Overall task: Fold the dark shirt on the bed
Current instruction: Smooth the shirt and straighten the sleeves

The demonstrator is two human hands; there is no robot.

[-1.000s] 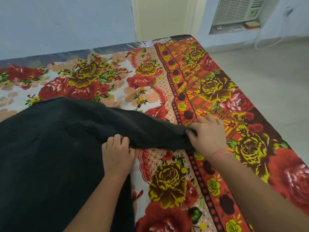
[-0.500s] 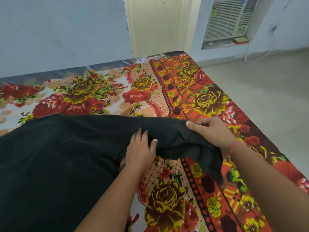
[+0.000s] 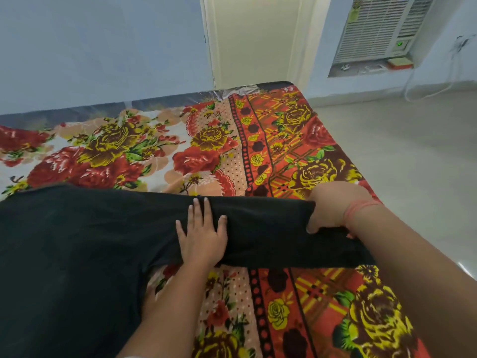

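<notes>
Floral cotton in red, yellow and cream covers the bed (image 3: 211, 156), which lies under the dark shirt and shows bare beyond the shirt's far edge and to its right. Spread flat, the dark shirt (image 3: 77, 241) fills the lower left of the view, with one sleeve (image 3: 271, 228) stretched out to the right from the shirt's body. At the shirt's outer sleeve end the right hand (image 3: 333, 210) has its fingers curled round the cloth, gripping it. Where sleeve meets body, the left hand (image 3: 202, 236) lies flat on the shirt, fingers straight and spread, pressing down.

By the look of it, the step in hand is the sleeve fold: one hand pins the fold line, the other holds the free end. The next move seems to call for carrying that end over the pinned line onto the shirt's body, with the cloth taut so nothing bunches under the palm.
</notes>
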